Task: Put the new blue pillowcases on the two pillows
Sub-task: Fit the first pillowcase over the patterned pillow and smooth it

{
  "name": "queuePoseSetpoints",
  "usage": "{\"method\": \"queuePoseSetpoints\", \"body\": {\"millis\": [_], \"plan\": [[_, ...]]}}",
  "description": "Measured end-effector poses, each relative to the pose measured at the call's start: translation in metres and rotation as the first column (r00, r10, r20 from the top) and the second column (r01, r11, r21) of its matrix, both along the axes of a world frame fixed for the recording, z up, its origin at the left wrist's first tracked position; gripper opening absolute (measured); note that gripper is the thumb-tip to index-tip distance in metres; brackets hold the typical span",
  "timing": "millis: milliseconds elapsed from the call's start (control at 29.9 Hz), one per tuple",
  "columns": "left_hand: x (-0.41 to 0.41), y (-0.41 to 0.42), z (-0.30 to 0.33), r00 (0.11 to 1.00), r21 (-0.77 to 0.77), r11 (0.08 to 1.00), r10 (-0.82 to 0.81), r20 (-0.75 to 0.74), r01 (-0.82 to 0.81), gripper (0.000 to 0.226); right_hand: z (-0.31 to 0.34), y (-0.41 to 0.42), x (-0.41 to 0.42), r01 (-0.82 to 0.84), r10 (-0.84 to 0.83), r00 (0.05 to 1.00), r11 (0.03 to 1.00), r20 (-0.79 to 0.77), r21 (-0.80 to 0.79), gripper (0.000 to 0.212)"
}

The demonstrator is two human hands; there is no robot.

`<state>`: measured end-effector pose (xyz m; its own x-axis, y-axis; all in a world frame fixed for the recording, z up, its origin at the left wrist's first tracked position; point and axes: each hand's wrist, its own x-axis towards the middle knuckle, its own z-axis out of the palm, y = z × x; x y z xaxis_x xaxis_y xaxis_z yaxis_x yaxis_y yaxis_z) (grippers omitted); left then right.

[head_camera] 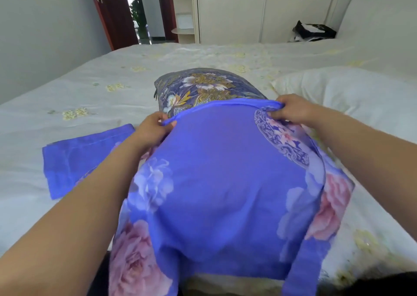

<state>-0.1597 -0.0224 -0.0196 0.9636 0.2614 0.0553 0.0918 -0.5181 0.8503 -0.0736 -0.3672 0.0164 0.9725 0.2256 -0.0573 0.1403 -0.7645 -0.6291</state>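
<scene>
A pillow (203,88) in a dark blue cover with gold and white flowers lies in the middle of the bed (67,88), its long axis running away from the person toward the far edge. A blue pillowcase (221,171) printed with pink and pale roses is drawn over most of it; only the far end of the pillow shows beyond the case's open hem. The near end of the case hangs loose at the bed's near edge.

The left hand (153,131) grips the hem at its left end, thumb on top and fingers (168,127) curled under the fabric, pinching it. The right hand (293,109) grips the hem at its right end, fingers bent over the gathered cloth beside a round blue-and-white medallion print; how far those fingers reach under the hem cannot be told, since the fold hides them. Both forearms are bare and stretch forward from the near edge.

A second blue pillowcase (79,158) lies flat and folded on the bed to the left, just beside the left forearm, partly hidden by it. A white pillow (352,99) rests toward the bed's right edge, near the right hand but apart from it. At the far right corner of the bed sits a black-and-white bundle (313,33), possibly a bag. Beyond the far edge stand a pale wardrobe (248,13) and a dark red door (112,13), open.
</scene>
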Motion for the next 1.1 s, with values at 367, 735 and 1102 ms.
{"method": "queuePoseSetpoints", "body": {"millis": [367, 735, 1102], "plan": [[-0.098, -0.027, -0.004, 0.98, 0.383, 0.915, 0.059, 0.188, -0.129, 0.017, -0.025, -0.005, -0.107, 0.259, -0.169, 0.828, 0.961, 0.535, -0.098, 0.03], [-0.154, -0.087, -0.027, 0.998, 0.311, 0.949, -0.069, 0.012, 0.062, 0.06, -0.037, -0.043, -0.177, -0.035, 0.019, 0.998, 0.943, -0.052, -0.332, 0.109], [-0.165, -0.07, -0.055, 0.983, -0.462, 0.879, 0.037, -0.181, -0.118, 0.041, -0.062, -0.051, -0.181, 0.106, -0.116, 0.992, 0.982, 0.056, 0.155, 0.107]]}}
